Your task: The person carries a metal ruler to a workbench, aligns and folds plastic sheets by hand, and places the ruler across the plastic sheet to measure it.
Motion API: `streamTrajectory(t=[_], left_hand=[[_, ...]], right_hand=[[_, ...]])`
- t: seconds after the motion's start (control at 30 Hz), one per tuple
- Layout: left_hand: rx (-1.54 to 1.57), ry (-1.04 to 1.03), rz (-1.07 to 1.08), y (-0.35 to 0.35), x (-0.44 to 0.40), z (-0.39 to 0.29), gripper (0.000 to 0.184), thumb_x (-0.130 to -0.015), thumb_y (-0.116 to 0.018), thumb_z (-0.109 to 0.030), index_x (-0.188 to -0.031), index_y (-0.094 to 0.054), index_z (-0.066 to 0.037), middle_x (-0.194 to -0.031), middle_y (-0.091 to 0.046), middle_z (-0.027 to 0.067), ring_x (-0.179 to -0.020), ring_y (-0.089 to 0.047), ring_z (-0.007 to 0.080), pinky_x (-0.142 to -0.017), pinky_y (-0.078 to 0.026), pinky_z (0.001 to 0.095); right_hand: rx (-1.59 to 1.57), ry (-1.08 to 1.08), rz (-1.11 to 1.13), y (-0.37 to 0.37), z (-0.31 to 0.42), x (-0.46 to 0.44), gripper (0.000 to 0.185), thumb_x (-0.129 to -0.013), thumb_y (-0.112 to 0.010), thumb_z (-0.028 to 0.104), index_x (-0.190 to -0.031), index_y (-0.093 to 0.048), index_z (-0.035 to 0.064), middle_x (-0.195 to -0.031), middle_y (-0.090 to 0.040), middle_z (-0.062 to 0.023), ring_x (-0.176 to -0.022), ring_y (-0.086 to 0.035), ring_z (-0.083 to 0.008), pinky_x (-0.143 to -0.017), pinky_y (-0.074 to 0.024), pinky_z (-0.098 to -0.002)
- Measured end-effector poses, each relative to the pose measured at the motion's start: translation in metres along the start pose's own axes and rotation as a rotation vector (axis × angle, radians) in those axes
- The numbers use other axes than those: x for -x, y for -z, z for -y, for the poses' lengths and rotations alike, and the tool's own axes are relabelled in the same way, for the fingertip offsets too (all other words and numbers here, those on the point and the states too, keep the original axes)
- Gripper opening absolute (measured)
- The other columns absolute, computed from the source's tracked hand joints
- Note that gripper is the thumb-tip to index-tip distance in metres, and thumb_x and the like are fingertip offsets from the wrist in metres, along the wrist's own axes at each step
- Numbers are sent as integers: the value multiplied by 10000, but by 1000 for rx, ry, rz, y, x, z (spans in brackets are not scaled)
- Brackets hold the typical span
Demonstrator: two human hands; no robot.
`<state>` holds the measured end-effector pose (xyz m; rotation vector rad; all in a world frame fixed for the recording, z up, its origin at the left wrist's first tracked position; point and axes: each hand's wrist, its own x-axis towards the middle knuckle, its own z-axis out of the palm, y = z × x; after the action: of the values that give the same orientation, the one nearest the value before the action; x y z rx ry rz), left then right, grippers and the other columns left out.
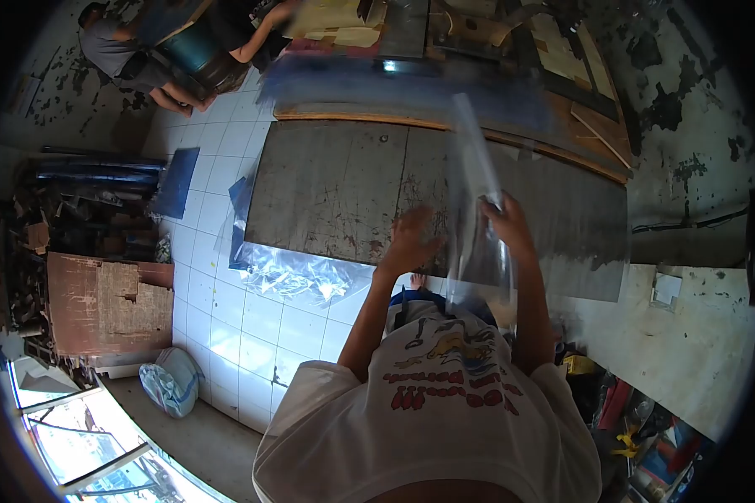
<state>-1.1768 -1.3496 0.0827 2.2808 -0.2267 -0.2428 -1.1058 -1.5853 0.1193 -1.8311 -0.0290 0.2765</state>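
A clear plastic sheet (471, 168), blurred by motion, stands on edge over the worn grey tabletop (335, 184). My right hand (509, 225) grips its right side, thumb and fingers closed on it. To the left of the sheet is my left hand (415, 241), its fingers apart and slightly smeared, with nothing visible in them. Whether its fingertips touch the sheet I cannot tell. Under the table's front left edge, crumpled clear plastic (298, 275) lies on the tiles.
A wooden strip (361, 120) runs along the table's back, with a blurred bluish sheet (394, 88) behind it. Two other people are at the upper left beside a dark drum (195, 54). Scrap boards (113, 302) and a white sack (172, 381) stand left; a pale worktop (663, 335) is right.
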Motion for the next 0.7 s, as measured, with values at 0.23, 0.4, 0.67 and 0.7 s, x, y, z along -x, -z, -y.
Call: streamTrajectory(t=[0.23,0.4,0.67,0.7], left_hand=[[-418,392,-782,-28,13,42,566,-809,-686,-352,-1243,-547,-16,-1375,-455,189,-1324,-375,345,-1077,-274,488],[-303,330,-787,-38,9,28,230,-859,-614,-196,-1032,-662,-52,-1101,-652,118,-1110,-567,337,-973,-371,468],[-298,451,-994,65,15,45,46,-830,-631,-173,-847,-659,-141,-770,-680,125,-699,-660,354,-583,-503,449],[-364,442,-1091,90,20,58,47,-844,-629,-189,-844,-656,-150,-737,-676,130,-672,-654,365,-566,-498,463]], right_hand=[[239,26,-329,154,85,71,242,-895,-629,205,-1052,-566,31,-771,-555,12,-646,-514,-57,-555,-427,-238],[263,18,-430,205,110,111,292,-898,-633,240,-1099,-575,37,-792,-534,30,-674,-468,-51,-588,-396,-230],[183,186,-475,272,107,125,238,-909,-619,173,-1098,-552,44,-725,-500,30,-583,-447,-49,-511,-357,-229],[190,206,-489,279,113,126,225,-910,-619,171,-1085,-552,48,-723,-498,30,-576,-446,-51,-506,-353,-231]])
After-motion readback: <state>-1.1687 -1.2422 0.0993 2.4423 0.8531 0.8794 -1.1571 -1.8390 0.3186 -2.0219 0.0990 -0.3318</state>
